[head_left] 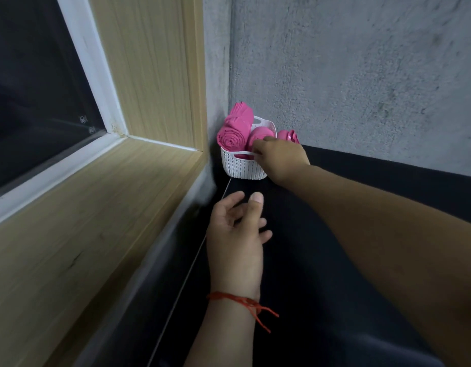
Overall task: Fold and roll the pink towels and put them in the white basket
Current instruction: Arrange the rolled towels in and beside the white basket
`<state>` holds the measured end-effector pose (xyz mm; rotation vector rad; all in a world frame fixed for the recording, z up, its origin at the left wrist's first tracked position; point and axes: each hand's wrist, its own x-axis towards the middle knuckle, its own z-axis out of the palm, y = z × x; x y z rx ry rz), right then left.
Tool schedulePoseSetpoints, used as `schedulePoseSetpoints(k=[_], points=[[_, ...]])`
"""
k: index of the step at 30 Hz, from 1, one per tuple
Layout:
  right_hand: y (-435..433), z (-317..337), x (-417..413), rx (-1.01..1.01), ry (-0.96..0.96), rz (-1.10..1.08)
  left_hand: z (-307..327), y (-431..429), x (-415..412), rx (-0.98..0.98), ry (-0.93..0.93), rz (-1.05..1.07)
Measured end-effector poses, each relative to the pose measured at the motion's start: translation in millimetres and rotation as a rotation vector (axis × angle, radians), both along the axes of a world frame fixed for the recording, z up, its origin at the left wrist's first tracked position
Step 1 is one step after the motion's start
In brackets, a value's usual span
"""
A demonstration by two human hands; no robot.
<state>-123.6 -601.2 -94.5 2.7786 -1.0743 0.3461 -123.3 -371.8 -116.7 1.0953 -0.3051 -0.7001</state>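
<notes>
A small white basket (238,166) stands in the far corner of a dark surface, against the grey wall. Two rolled pink towels sit in it: a tall roll (233,132) on the left and a shorter roll (259,135) beside it. A third pink roll (288,135) shows behind my right hand, outside the basket's right side. My right hand (280,160) reaches over the basket's front rim, fingers curled at the rim and the middle roll. My left hand (237,234) hovers nearer me with relaxed fingers, holding nothing.
A wood-grain window frame (96,221) and white-edged dark glass (30,88) fill the left side. A rough grey wall (361,75) rises behind. The dark surface (308,260) stretches toward me with a thin seam running along it.
</notes>
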Motion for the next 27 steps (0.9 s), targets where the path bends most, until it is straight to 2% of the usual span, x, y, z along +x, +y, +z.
schedulePoseSetpoints(k=[12,23,27], points=[[111,6,-149,0.051,-0.051,0.018,4,7,-20,0.067,-0.074,-0.048],[202,-1,-312,0.155,-0.127,-0.148,8,68,-75,0.244,-0.216,-0.161],[230,0,-366,0.197,-0.148,-0.221,15,78,-108,0.321,-0.332,-0.230]])
